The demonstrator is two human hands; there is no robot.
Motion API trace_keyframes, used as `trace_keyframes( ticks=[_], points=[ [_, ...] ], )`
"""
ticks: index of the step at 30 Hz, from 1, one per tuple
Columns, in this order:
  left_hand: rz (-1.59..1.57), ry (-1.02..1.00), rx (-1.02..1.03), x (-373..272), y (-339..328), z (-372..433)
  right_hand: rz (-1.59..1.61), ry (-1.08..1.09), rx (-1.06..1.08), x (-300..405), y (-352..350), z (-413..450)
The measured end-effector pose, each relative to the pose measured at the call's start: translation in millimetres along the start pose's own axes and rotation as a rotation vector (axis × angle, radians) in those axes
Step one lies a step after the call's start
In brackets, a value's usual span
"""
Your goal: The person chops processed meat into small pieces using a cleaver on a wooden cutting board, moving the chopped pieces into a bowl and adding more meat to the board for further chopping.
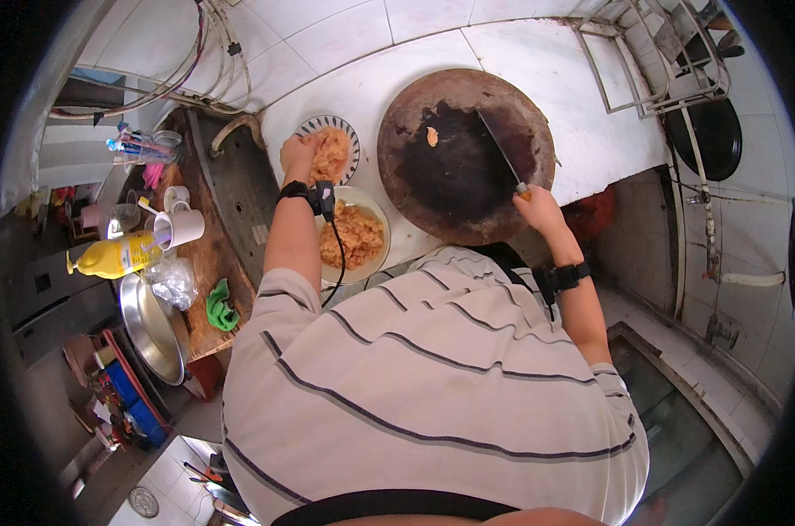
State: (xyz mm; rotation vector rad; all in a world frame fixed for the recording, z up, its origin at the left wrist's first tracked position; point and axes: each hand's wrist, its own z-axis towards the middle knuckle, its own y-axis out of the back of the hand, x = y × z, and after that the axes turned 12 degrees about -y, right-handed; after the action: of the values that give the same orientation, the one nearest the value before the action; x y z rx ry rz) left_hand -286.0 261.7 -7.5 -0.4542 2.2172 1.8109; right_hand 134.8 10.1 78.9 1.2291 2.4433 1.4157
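Note:
On the white counter lies a round wooden chopping board (410, 191) with a dark, wet-looking middle. My right hand (541, 212) is closed on the handle of a kitchen knife (503, 152), whose blade rests over the board. A small piece of raw meat (432, 137) sits on the board, left of the blade. My left hand (297, 158) is at the left rim of a patterned plate (353, 141) heaped with raw meat pieces (330, 152); its fingers are partly hidden. Nearer my body, a pale bowl (385, 227) contains chopped meat (353, 238), partly behind my left wrist.
To the left are a sink (240, 191), a wooden ledge (207, 256) with a green cloth (222, 308), white mugs (179, 227), a yellow pump bottle (118, 255) and a metal basin (151, 329). A metal rack (608, 72) and a black pan (706, 138) are at the right.

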Motion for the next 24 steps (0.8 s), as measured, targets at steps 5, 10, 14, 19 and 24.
trace_keyframes(
  ticks=[5,10,14,19,24],
  points=[
    [0.057,-0.003,0.011,1.7,-2.2,5.7,0.007,0.018,-0.031,1.2,-2.3,-1.2],
    [0.053,-0.080,0.031,-11.0,2.1,5.0,0.005,0.020,-0.037,0.0,-2.7,-0.7],
    [0.107,-0.128,-0.027,-14.0,6.0,-2.3,0.000,0.003,-0.039,0.4,-1.4,-1.7],
    [0.065,-0.013,0.014,5.7,8.7,5.7,-0.004,0.023,-0.050,-0.2,-3.7,-0.2],
    [-0.230,-0.065,-0.101,1.4,14.9,-3.5,-0.007,0.021,-0.045,-0.8,-1.3,0.3]
  ],
)
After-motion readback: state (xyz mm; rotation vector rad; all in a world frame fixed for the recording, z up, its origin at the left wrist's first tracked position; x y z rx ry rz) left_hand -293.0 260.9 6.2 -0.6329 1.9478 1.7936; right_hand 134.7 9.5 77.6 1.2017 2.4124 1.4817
